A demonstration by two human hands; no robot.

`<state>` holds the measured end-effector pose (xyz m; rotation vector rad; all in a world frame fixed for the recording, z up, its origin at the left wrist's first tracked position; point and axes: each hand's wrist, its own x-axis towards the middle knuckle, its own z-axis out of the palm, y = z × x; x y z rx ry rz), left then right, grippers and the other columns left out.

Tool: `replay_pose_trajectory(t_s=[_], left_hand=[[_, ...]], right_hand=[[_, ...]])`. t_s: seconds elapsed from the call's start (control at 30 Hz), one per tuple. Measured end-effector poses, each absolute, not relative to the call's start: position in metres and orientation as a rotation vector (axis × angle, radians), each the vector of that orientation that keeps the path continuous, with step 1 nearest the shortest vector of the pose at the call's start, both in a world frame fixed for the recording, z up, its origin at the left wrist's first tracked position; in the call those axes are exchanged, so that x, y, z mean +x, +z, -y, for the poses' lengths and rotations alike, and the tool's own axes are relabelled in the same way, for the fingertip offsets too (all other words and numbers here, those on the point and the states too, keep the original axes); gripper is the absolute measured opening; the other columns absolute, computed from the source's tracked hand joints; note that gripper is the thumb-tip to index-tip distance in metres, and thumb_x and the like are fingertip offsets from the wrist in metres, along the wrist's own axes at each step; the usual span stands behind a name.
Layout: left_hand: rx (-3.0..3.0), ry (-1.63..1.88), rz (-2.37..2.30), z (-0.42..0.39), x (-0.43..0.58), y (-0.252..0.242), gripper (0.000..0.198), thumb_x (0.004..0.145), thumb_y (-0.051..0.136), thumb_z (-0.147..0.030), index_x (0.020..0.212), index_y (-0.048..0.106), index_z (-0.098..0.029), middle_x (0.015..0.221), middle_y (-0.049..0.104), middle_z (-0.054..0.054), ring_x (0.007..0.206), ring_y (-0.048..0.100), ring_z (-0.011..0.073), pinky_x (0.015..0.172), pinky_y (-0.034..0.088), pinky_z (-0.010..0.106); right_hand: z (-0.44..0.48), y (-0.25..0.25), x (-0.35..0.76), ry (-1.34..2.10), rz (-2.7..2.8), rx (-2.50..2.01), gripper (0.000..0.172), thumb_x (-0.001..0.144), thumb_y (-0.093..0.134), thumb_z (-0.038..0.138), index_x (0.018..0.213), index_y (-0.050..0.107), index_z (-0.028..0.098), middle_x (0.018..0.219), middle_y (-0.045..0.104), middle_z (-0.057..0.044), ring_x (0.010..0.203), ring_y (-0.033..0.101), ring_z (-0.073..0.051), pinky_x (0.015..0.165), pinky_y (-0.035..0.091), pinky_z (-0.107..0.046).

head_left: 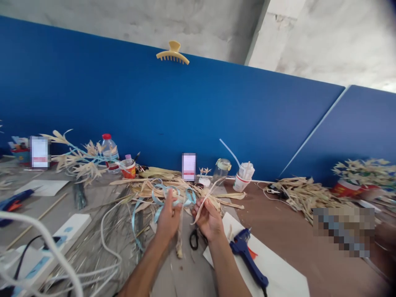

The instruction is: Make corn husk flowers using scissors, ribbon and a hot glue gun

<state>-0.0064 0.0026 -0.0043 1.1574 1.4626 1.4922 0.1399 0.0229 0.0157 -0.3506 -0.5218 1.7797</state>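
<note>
Near the middle of the table, my left hand (169, 214) has its fingers pressed together beside pale dried husks and a light blue ribbon (158, 194); what it holds, if anything, is too small to make out. My right hand (209, 216) is closed, palm turned up, on a pale husk strip (202, 206) that rises past its fingers. A heap of dried husks (145, 187) lies behind both hands. Black-handled scissors (194, 239) rest between my forearms, partly hidden. A twisted husk piece (179, 243) hangs or lies below my left hand.
A blue glue gun (252, 262) lies on white paper (278, 272) at the right. White cables and a power strip (58, 243) fill the left. Behind stand a phone (188, 167), a jar (222, 170) and cups. A person's hand (385, 235) shows at the right edge.
</note>
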Motion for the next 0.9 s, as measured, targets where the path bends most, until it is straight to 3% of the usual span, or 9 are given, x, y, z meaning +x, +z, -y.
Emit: replay_pose_trajectory(t_s=[0.13,0.2,0.27,0.33,0.43,0.57,0.67,0.73,0.9], left_hand=[[1.152,1.624,-1.548,-0.006,-0.016,-0.009,0.073,0.086,0.052,-0.042,0.147,0.020,-0.016,0.085,0.069,0.008,0.070,0.062,0.0224,0.073,0.048,0.034],[1.169,1.594,-1.563,-0.008,-0.017,-0.010,0.059,0.086,0.049,-0.046,0.136,0.041,-0.015,0.079,0.068,0.008,0.065,0.061,0.0229,0.069,0.048,0.035],[1.291,1.576,-1.559,-0.009,-0.015,-0.009,0.041,0.084,0.050,-0.048,0.107,0.064,-0.016,0.082,0.068,0.009,0.072,0.062,0.0242,0.074,0.048,0.036],[1.418,1.548,-1.499,-0.007,-0.009,-0.006,0.033,0.081,0.053,-0.047,0.084,0.070,-0.018,0.086,0.068,0.009,0.082,0.062,0.0252,0.079,0.047,0.036],[1.332,1.410,-1.342,-0.002,0.003,-0.004,0.037,0.080,0.052,-0.046,0.098,0.068,-0.017,0.069,0.065,0.005,0.070,0.061,0.0227,0.071,0.049,0.036],[1.301,1.314,-1.150,0.003,0.017,-0.006,0.038,0.074,0.059,-0.041,0.102,0.065,-0.016,0.089,0.069,0.008,0.072,0.061,0.0200,0.067,0.048,0.032],[1.361,1.282,-1.236,0.004,0.020,-0.006,0.017,0.074,0.057,-0.034,0.076,0.064,-0.018,0.064,0.061,0.000,0.058,0.052,0.0153,0.057,0.042,0.028],[1.384,1.307,-1.308,0.002,0.017,-0.005,0.019,0.075,0.055,-0.035,0.064,0.058,-0.020,0.054,0.052,-0.003,0.052,0.047,0.0143,0.054,0.038,0.027],[1.198,1.756,-1.494,-0.007,-0.012,0.000,0.025,0.080,0.052,-0.043,0.068,0.056,-0.022,0.064,0.059,0.000,0.063,0.054,0.0175,0.060,0.043,0.029]], right_hand=[[-0.031,0.011,0.146,1.678,0.409,-0.448,0.020,0.066,0.078,0.026,0.069,0.059,0.018,0.063,0.056,0.005,0.056,0.051,-0.009,0.055,0.045,-0.023],[-0.034,0.008,0.149,1.613,0.384,-0.513,0.022,0.064,0.079,0.028,0.068,0.059,0.018,0.060,0.057,0.005,0.054,0.051,-0.009,0.054,0.045,-0.022],[-0.036,0.004,0.148,1.559,0.409,-0.572,0.025,0.063,0.080,0.031,0.069,0.060,0.019,0.059,0.057,0.006,0.053,0.051,-0.009,0.053,0.045,-0.022],[-0.036,0.001,0.146,1.529,0.455,-0.622,0.026,0.062,0.081,0.032,0.070,0.060,0.019,0.058,0.057,0.006,0.051,0.051,-0.009,0.052,0.045,-0.022],[-0.035,0.000,0.140,1.496,0.550,-0.671,0.026,0.060,0.081,0.033,0.069,0.062,0.019,0.057,0.057,0.006,0.050,0.050,-0.009,0.050,0.042,-0.022],[-0.034,-0.003,0.133,1.381,0.714,-0.720,0.023,0.057,0.080,0.031,0.067,0.065,0.018,0.060,0.061,0.004,0.054,0.051,-0.010,0.055,0.042,-0.023],[-0.035,-0.007,0.131,1.314,0.820,-0.776,0.019,0.061,0.078,0.031,0.067,0.066,0.018,0.059,0.059,0.004,0.053,0.049,-0.010,0.055,0.040,-0.022],[-0.036,-0.009,0.132,1.290,0.835,-0.776,0.018,0.063,0.076,0.031,0.070,0.066,0.018,0.059,0.058,0.004,0.053,0.048,-0.010,0.055,0.039,-0.022],[-0.035,-0.009,0.136,1.074,0.991,-0.947,0.021,0.071,0.066,0.037,0.083,0.068,0.020,0.070,0.063,0.000,0.060,0.053,-0.014,0.061,0.043,-0.027]])
